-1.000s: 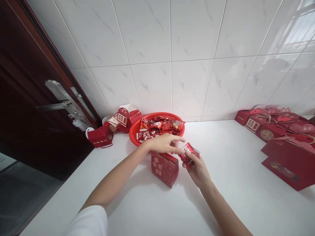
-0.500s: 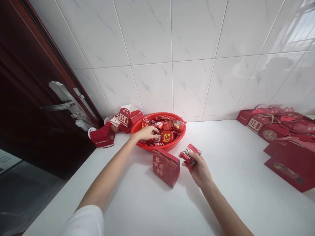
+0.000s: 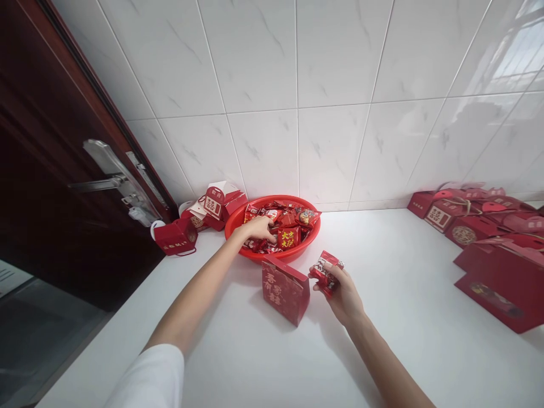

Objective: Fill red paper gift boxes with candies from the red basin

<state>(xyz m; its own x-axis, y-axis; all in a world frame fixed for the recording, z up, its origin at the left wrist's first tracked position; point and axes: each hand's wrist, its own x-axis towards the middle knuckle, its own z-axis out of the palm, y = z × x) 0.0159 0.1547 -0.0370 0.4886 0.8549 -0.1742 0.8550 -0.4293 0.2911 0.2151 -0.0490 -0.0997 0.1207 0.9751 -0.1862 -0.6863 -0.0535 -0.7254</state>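
Note:
My left hand (image 3: pixel 257 228) reaches over the near left part of a red plastic basket (image 3: pixel 313 233) filled with small wrapped snacks. Its fingers point down among the packets, apart from one another, with no packet seen in their hold; the fingertips are partly hidden. A red packet with gold characters (image 3: pixel 288 238) lies just right of them. Above the table, my right hand (image 3: pixel 342 292) is closed around red and white snack packets (image 3: pixel 326 272). To its left a red paper gift box (image 3: pixel 284 290) with pale characters stands upright in front of the basket.
Several red gift boxes (image 3: pixel 471 226) crowd the right side of the white table (image 3: pixel 238 362). More red boxes (image 3: pixel 216 205) sit left of the basket, by a dark door with a metal handle (image 3: pixel 113 173). A tiled wall (image 3: pixel 263 147) rises behind.
My left hand has shifted slightly right and deeper among the packets, its fingers now pointing lower. My right hand still holds its packets almost in the same place.

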